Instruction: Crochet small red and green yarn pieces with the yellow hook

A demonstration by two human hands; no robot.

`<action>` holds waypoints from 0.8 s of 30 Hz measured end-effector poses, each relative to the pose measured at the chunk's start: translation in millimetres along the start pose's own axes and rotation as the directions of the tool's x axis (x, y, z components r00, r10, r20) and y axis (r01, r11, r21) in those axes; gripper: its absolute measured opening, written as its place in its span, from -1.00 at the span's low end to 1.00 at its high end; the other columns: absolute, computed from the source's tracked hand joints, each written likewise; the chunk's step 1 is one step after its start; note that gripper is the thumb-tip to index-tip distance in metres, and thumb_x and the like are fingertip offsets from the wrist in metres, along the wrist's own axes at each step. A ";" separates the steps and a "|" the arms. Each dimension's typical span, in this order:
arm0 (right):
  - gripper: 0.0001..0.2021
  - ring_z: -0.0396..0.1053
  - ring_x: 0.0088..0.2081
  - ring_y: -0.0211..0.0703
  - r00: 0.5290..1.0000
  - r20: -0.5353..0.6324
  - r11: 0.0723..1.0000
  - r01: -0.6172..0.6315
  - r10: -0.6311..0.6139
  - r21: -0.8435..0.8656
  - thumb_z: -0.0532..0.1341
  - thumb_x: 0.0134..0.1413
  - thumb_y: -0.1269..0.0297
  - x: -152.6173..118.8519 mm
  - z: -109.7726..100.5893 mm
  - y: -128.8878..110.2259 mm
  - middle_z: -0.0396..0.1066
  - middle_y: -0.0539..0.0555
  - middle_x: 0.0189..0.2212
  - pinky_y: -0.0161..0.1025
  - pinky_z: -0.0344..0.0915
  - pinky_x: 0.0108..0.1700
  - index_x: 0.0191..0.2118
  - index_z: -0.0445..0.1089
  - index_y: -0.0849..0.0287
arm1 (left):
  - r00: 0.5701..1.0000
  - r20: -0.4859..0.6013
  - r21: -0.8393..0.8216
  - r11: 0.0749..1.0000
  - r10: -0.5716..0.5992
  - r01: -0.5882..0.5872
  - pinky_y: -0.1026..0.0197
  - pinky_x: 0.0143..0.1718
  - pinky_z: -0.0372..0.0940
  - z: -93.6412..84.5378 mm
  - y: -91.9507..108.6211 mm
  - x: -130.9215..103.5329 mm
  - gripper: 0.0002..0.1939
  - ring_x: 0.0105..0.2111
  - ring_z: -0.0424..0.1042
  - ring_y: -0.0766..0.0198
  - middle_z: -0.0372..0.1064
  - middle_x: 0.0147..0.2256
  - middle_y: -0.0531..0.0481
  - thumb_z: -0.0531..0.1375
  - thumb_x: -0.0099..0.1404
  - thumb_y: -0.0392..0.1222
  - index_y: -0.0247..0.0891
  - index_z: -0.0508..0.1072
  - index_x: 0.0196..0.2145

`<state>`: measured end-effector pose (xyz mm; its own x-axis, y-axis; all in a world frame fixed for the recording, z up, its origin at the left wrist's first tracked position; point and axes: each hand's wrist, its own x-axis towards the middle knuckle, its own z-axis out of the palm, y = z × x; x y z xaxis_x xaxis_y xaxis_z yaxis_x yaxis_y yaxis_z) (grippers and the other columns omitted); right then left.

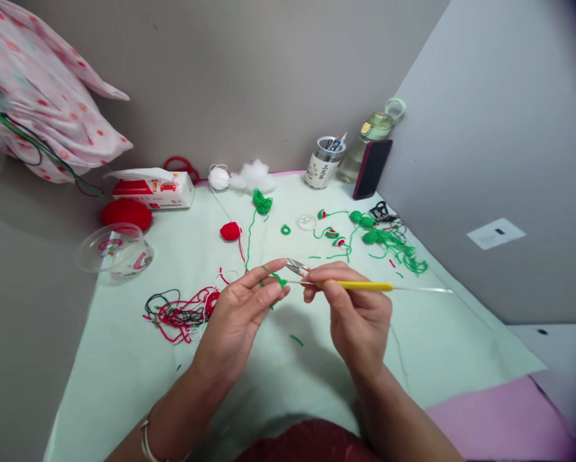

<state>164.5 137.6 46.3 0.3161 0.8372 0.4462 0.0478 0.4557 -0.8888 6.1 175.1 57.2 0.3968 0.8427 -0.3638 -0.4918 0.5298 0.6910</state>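
My left hand pinches a small green crocheted piece between thumb and fingers, with green yarn running over the raised index finger. From there the strand leads back to a green yarn bundle. In my right hand is a crochet hook with a yellow handle, held like a pen; its metal tip meets the green piece. Small scissors show just behind my right fingertips; whether they touch the hand is unclear. A short green yarn scrap lies on the cloth below.
Tangled red, black and white yarn lies left, near a plastic tub and tissue box. A red ball sits mid-table. Green pieces, a pen jar, bottle and phone stand or lie right.
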 end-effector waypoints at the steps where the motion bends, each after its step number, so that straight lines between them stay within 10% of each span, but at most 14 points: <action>1: -0.84 0.51 -0.39 -0.17 0.998 -0.004 0.997 -0.058 0.059 0.060 0.29 0.41 0.26 1.2 -1.1 0.8 0.60 0.06 -0.31 -0.16 0.50 -0.33 -0.15 0.67 0.04 | 1.000 -0.001 0.008 1.000 0.004 -0.004 0.25 0.00 0.35 0.0 0.4 -0.2 -0.58 -0.22 0.50 0.29 0.53 -0.37 0.05 0.60 0.07 -0.10 -0.15 0.77 -0.09; 11: -0.83 0.50 -0.41 -0.24 0.986 0.052 0.970 -0.166 0.159 0.177 0.30 0.42 0.21 1.9 1.3 5.6 0.56 0.01 -0.37 -0.26 0.48 -0.35 -0.17 0.68 0.00 | 0.982 -0.019 0.208 0.961 0.190 -0.182 0.26 -0.08 0.30 -2.6 -7.6 -2.5 -0.60 -0.28 0.39 0.34 0.43 -0.36 0.13 0.52 0.21 -0.14 -0.02 0.72 0.02; 14: -0.77 0.53 -0.31 -0.18 0.992 0.108 0.994 0.073 -0.063 -0.087 0.26 0.43 0.37 -6.3 4.4 8.4 0.58 0.02 -0.30 -0.18 0.52 -0.22 -0.04 0.66 -0.08 | 0.977 -0.035 0.201 0.959 0.211 -0.200 0.25 -0.02 0.32 0.7 -13.7 -4.3 -0.53 -0.22 0.44 0.31 0.47 -0.33 0.11 0.51 0.23 -0.17 -0.05 0.66 0.11; 18: -0.58 0.56 -0.12 -0.08 0.902 0.197 0.796 0.432 -0.384 -0.424 0.28 0.34 0.53 -14.6 4.7 13.4 0.59 0.12 -0.09 -0.11 0.54 -0.09 0.17 0.59 -0.07 | 0.999 0.031 -0.014 1.000 0.020 -0.019 0.19 0.05 0.35 5.2 -18.9 -4.2 -0.52 -0.14 0.52 0.23 0.54 -0.30 0.04 0.53 0.21 -0.13 -0.15 0.67 0.09; 24: -0.79 0.48 -0.32 -0.17 0.989 0.024 0.984 0.144 -0.143 -0.103 0.27 0.41 0.39 1.4 -3.4 4.5 0.57 0.04 -0.32 -0.20 0.44 -0.29 -0.07 0.67 -0.01 | 0.998 0.024 -0.121 0.991 -0.057 0.059 0.27 -0.03 0.38 -0.3 -4.6 -0.4 -0.58 -0.25 0.49 0.32 0.51 -0.35 0.04 0.54 0.14 -0.22 -0.25 0.73 -0.01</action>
<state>168.4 139.8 42.5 0.2828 0.7709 0.5708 0.1906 0.5381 -0.8211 7.9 172.3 54.0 0.4423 0.8087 -0.3877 -0.5573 0.5865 0.5877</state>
